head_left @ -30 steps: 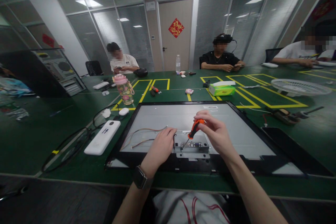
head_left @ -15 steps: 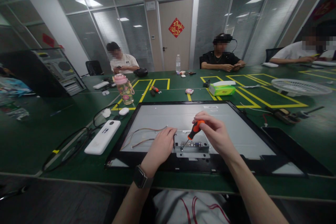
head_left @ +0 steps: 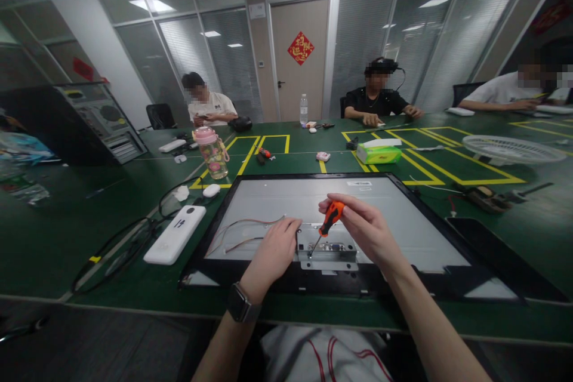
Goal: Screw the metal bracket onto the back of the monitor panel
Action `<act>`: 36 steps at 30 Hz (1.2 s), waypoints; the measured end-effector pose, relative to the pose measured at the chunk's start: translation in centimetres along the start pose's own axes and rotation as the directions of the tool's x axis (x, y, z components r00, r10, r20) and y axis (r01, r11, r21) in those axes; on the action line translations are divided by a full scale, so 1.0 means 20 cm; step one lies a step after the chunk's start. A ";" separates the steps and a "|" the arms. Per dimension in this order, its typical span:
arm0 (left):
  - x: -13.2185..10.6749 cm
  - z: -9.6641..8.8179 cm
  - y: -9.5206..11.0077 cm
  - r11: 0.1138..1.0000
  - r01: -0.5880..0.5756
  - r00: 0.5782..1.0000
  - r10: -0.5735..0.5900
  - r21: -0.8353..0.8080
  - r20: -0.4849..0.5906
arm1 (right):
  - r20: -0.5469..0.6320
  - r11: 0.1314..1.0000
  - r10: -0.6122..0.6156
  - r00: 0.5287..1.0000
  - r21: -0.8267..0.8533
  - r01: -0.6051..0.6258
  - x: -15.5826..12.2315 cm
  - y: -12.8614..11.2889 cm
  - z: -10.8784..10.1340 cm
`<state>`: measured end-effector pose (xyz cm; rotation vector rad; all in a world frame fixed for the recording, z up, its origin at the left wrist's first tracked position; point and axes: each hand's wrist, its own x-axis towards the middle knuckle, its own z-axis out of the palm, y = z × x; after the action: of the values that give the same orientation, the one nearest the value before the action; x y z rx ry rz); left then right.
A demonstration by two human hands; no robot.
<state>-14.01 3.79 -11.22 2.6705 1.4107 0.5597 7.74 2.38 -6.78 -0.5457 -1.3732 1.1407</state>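
A monitor panel (head_left: 403, 215) lies face down on the green table, its grey metal back up inside a black frame. My right hand (head_left: 364, 230) is closed on an orange-handled screwdriver (head_left: 329, 222), whose tip touches the left end of a small metal bracket with ports (head_left: 331, 250) near the panel's front edge. My left hand (head_left: 274, 250) rests curled on the panel just left of the bracket, fingers pressed against its edge. Thin wires (head_left: 242, 233) run left from there across the metal back. A watch sits on my left wrist.
A white power bank (head_left: 175, 234) and black cable loops (head_left: 120, 245) lie left of the panel. Behind it are a pink bottle (head_left: 212, 152), a green tissue box (head_left: 378, 151), a white fan grille (head_left: 513, 147) and yellow tape squares. Three people sit across the table.
My right hand has shifted its fingers along the screwdriver handle, which now leans slightly more to the left. My left hand has stayed put. The person in black across the table has moved their hands apart.
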 end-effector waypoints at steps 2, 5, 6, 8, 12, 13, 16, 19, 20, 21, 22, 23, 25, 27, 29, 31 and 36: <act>0.00 -0.01 0.01 1.000 0.005 1.000 -0.005 -0.006 0.005 | 0.001 1.000 -0.009 1.000 -0.018 0.009 0.00 0.00 0.00; 0.00 -0.01 0.01 1.000 0.005 1.000 -0.005 -0.012 0.004 | -0.054 0.991 -0.065 0.996 -0.123 0.058 0.01 0.00 0.01; 0.00 0.00 0.00 1.000 0.003 1.000 -0.003 -0.013 0.001 | -0.083 0.981 -0.103 0.991 -0.176 0.087 0.01 0.00 0.01; 0.00 0.00 0.00 1.000 -0.004 1.000 0.004 -0.015 -0.009 | -0.131 0.947 -0.189 0.973 -0.287 0.145 0.02 0.00 0.02; 0.00 0.01 -0.01 1.000 -0.012 1.000 0.011 -0.020 -0.023 | -0.103 0.915 -0.207 0.973 -0.373 0.156 0.01 0.00 0.02; 0.00 0.01 -0.01 1.000 -0.010 1.000 0.010 -0.020 -0.023 | -0.084 0.925 -0.180 0.980 -0.352 0.140 0.01 0.00 0.01; 0.00 0.01 0.00 1.000 -0.003 1.000 0.002 -0.019 -0.019 | -0.087 0.946 -0.146 0.986 -0.302 0.113 0.01 0.00 0.01; 0.00 0.01 0.00 1.000 0.000 1.000 0.000 -0.015 -0.008 | -0.133 0.935 -0.189 0.973 -0.328 0.136 0.01 0.00 0.01; 0.00 0.01 0.00 1.000 -0.001 1.000 0.000 -0.013 -0.006 | -0.133 0.931 -0.196 0.972 -0.337 0.142 0.01 0.00 0.01; 0.00 0.01 0.00 1.000 -0.001 1.000 0.001 -0.011 -0.008 | -0.122 0.931 -0.193 0.974 -0.337 0.142 0.01 0.00 0.01; -0.01 0.01 0.00 1.000 -0.001 1.000 0.001 -0.009 -0.011 | -0.104 0.935 -0.179 0.978 -0.328 0.136 0.01 0.00 0.01; -0.01 0.01 0.00 1.000 -0.001 1.000 0.001 -0.007 -0.013 | -0.084 0.942 -0.156 0.984 -0.311 0.123 0.01 0.00 0.01; -0.01 0.01 0.00 1.000 0.001 1.000 -0.001 -0.003 -0.012 | -0.060 0.960 -0.114 0.992 -0.265 0.094 0.01 0.01 0.00; -0.01 0.00 0.00 1.000 0.002 1.000 -0.002 -0.002 -0.004 | -0.076 0.965 -0.110 0.991 -0.246 0.088 0.01 0.00 0.01; 0.00 0.00 0.00 1.000 0.003 1.000 -0.003 -0.004 -0.001 | -0.107 0.955 -0.149 0.983 -0.275 0.115 0.01 0.00 0.01; 0.00 0.00 0.00 1.000 0.006 1.000 -0.006 -0.008 -0.003 | -0.114 0.939 -0.189 0.975 -0.313 0.145 0.01 -0.01 0.01; 0.00 0.01 0.00 1.000 0.004 1.000 -0.004 -0.012 -0.007 | -0.032 0.950 -0.142 0.989 -0.287 0.127 0.01 -0.01 0.01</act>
<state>-14.01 3.84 -11.44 2.6585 1.4086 0.5756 7.65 2.38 -6.58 -0.6714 -1.5150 0.8182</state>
